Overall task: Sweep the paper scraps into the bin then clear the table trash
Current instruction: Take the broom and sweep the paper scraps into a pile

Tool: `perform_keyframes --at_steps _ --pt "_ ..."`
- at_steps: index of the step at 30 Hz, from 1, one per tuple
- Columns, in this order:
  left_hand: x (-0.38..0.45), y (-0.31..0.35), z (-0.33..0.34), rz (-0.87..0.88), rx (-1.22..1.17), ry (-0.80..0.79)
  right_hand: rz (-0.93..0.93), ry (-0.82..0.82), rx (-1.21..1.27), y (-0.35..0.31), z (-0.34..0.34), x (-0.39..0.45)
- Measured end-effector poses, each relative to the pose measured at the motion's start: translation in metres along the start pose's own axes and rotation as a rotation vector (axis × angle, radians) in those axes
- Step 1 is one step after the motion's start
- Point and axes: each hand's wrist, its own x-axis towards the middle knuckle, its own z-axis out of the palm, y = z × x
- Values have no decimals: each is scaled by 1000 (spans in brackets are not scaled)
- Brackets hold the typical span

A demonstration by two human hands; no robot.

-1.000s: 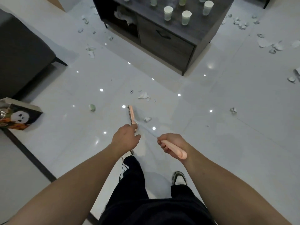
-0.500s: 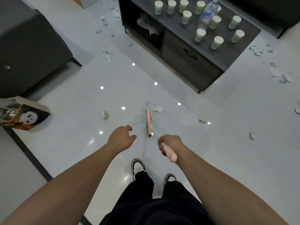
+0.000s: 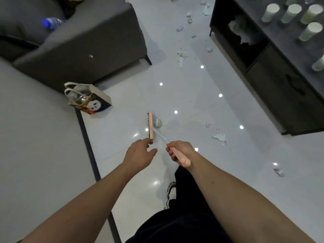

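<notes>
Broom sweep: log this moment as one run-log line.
phase: sweeping floor | right hand: grips broom handle | left hand: open, off broom | broom head beside green scrap

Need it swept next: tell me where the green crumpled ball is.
In the head view, the green crumpled ball lies on the floor mid-frame, just right of the broom head, ahead of both hands.

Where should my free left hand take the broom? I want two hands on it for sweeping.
Grip the pale shaft just below the right hand, which holds the pink handle end. Come from the left hand's own side: the bare shaft slants down-left to the broom head.
</notes>
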Motion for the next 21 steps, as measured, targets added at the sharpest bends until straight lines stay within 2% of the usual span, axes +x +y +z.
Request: perform_keyframes --at_steps 3,12,16,21 --pt "28 22 -5 3 65 -59 -13 29 52 -34 -24 14" --pt "115 135 11 183 180 -159 -91 120 327 -96 -122 28" --pt "133 173 35 261 251 -236 -140 169 509 -81 -167 11" --pt "130 216 85 392 382 -380 -150 215 788 -8 -220 -31"
